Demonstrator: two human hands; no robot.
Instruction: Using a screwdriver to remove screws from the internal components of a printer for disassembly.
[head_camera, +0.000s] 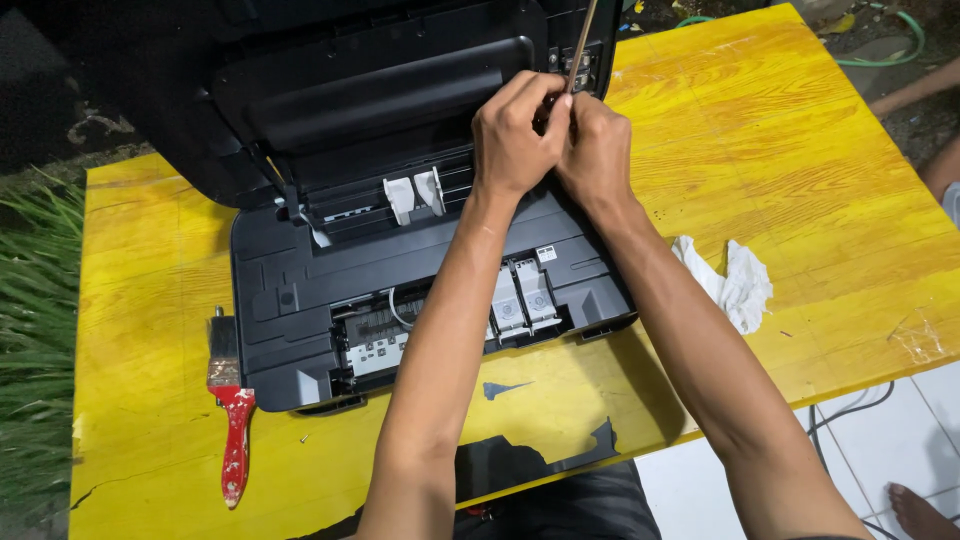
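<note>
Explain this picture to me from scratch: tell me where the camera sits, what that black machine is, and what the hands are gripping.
The camera is worn on the person's head and looks down at their own arms. The left hand and right hand are pressed together, both gripping a thin stick-like tool. Below them is a black printer with its lid raised, showing the ink cartridges inside. It rests on a yellow wooden table. Left of the printer lies a paintbrush with a red handle; to the right lies a crumpled white tissue.
</note>
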